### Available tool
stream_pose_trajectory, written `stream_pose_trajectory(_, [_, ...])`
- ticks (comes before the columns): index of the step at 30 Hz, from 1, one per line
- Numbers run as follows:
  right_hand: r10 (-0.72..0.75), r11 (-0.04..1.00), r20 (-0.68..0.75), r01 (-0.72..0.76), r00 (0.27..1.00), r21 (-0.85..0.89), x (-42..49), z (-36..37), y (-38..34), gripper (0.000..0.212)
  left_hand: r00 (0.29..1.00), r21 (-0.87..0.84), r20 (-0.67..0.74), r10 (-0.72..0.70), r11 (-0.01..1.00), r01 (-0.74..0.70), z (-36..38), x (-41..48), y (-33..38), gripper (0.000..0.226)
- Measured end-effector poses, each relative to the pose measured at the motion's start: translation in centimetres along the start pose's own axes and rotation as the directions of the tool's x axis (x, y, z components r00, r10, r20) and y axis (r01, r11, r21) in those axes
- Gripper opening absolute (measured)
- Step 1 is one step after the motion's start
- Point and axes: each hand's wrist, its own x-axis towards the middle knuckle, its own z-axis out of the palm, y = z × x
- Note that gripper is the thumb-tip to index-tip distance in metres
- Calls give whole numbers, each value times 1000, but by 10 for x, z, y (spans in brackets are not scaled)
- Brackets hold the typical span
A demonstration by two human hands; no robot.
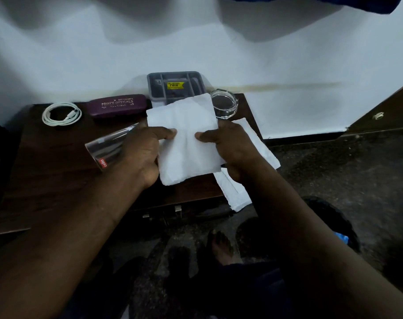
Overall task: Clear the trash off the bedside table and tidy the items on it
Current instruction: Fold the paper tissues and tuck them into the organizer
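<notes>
Both my hands hold a white tissue (186, 134) spread above the dark wooden bedside table (53, 162). My left hand (143, 153) pinches its left edge and my right hand (228, 148) pinches its right edge. More white tissue (260, 143) hangs behind and below my right hand, over the table's right corner. A clear drinking glass (108, 149) lies on its side just left of my left hand. Along the back stand a coiled white cable (61, 113), a maroon spectacle case (117, 105), a grey compartment tray (175, 85) and a clear glass dish (224, 103).
A white wall rises behind the table. To the right is a dark speckled floor with a black bin (333, 222) by my right forearm. My bare feet (221, 245) stand in front of the table's drawer handle (161, 212). A wooden door edge (379, 113) is at far right.
</notes>
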Motion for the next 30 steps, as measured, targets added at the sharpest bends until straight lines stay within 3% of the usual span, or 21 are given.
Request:
stream_pose_trajectory(6, [6,994,99,-16,995,108,-4,-5,-3,48,984,-29,-60,166,985,-168,2,1,8,61])
stream_pose_trajectory(8, [8,989,131,-27,991,144,-6,-4,-3,55,982,-5,-73,173,985,-174,5,-1,8,47])
stream_pose_trajectory(12, [-15,981,170,-19,985,192,-10,-2,-3,41,986,21,-60,156,988,-155,8,-6,8,24])
stream_pose_trajectory(16, [-14,976,55,2,998,218,-2,-1,0,40,996,-85,82,-37,995,43,7,-11,12,31])
stream_pose_trajectory(18, [20,977,0,-19,1000,211,1,-3,2,34,979,-51,156,-129,989,139,6,-12,12,40])
stream_pose_trajectory(20, [35,986,-54,-25,998,168,4,-4,4,28,981,34,140,-134,991,130,5,-10,8,41])
stream_pose_trajectory(24, [-22,1000,-127,23,992,9,6,2,8,33,997,210,4,79,975,-78,4,-3,-2,27])
stream_pose_trajectory(27, [-134,987,-172,115,976,-115,2,9,6,47,945,390,28,325,867,-310,3,-4,-1,23])
stream_pose_trajectory(30, [-232,967,-184,207,955,-148,0,10,5,50,926,351,50,375,861,-368,3,-6,1,23])
